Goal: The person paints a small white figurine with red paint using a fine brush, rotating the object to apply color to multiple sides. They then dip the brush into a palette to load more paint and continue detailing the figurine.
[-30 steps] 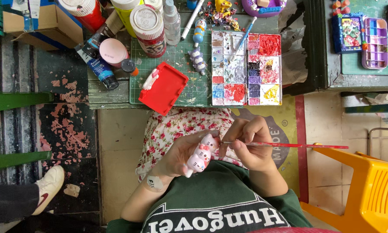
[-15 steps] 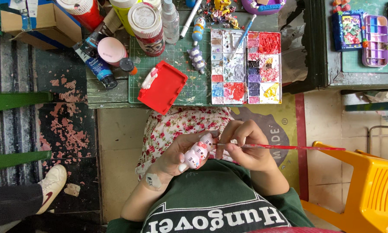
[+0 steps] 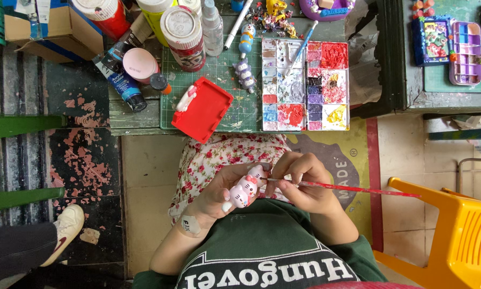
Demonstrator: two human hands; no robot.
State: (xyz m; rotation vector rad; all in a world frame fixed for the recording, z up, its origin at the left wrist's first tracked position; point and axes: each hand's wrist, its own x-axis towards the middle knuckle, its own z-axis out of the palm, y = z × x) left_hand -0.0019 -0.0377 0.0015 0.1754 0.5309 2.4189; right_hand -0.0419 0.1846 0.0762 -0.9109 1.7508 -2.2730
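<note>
The fingers (image 3: 235,179) of the left hand (image 3: 224,195) are wrapping closed around a small pink-and-white cat figurine (image 3: 244,188), holding it over the lap just below the middle of the frame, while the fingers (image 3: 296,166) of the right hand (image 3: 304,182) are pinching together on a thin red-handled brush (image 3: 347,188) whose tip is touching the figurine's upper side. The figurine is already showing pink paint on its body and a red bow, so the colouring looks well underway, though how much fine detail is left is too small to tell. On the table (image 3: 139,122) in the upper middle of the frame, a paint palette (image 3: 304,85) with red, purple, blue and yellow wells is lying just beside a red rectangular tray (image 3: 205,109), with another small figurine (image 3: 244,75) and several paint jars (image 3: 182,32) nearby. Compared with the earlier frames, the figurine is sitting tilted slightly more upright in the left hand, and the brush has shifted only a little, staying on the same part of the figurine.
</note>
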